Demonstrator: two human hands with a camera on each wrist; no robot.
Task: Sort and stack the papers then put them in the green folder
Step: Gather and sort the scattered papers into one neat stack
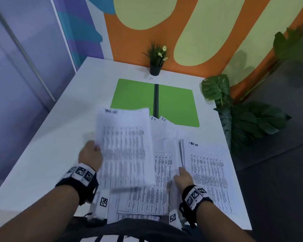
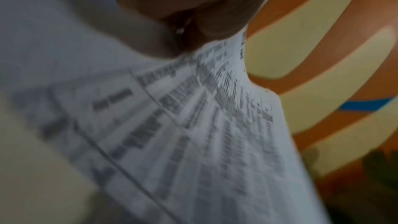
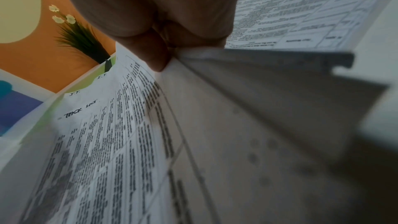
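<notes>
A green folder (image 1: 135, 95) lies open and flat at the back of the white table (image 1: 63, 130), a dark spine down its middle. My left hand (image 1: 90, 155) pinches the left edge of a printed sheet (image 1: 124, 147) lifted above the table; the left wrist view shows that sheet (image 2: 193, 134) blurred under the hand (image 2: 189, 6). My right hand (image 1: 183, 177) grips the near edge of a thin bundle of papers (image 1: 180, 152) standing on edge, seen close as bundle (image 3: 247, 100) below the hand (image 3: 155, 23). Loose printed pages (image 1: 208, 173) lie spread beneath and beside both hands.
A small potted plant (image 1: 156, 60) stands at the table's back edge against the orange wall. Large green leaves (image 1: 238, 116) crowd the table's right side. The table's left half shows bare white surface; the right edge runs close to the spread pages.
</notes>
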